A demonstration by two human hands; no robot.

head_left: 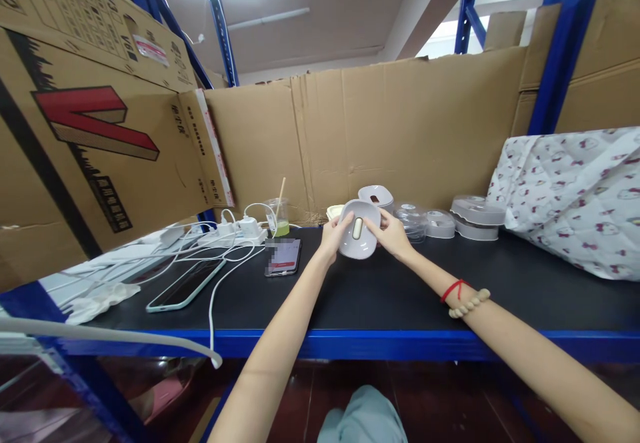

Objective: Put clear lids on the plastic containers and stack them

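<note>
Both my hands hold one white rounded plastic shell point(358, 230) with a small oval beige insert in its middle, tilted up above the black shelf top point(380, 290). My left hand point(333, 232) grips its left edge. My right hand point(391, 232) grips its right edge, with a red string and a bead bracelet point(467, 302) on that forearm. Just behind the shell sit another white shell point(376, 196) and a small cream part point(334, 211).
Clear lids point(416, 219) and stacked grey-white parts point(477, 215) line the back. Two phones point(283, 256) point(186, 284), a power strip point(240, 232) with white cables and a cup with green liquid point(280, 218) lie left. Patterned cloth point(575, 193) covers the right; cardboard walls surround.
</note>
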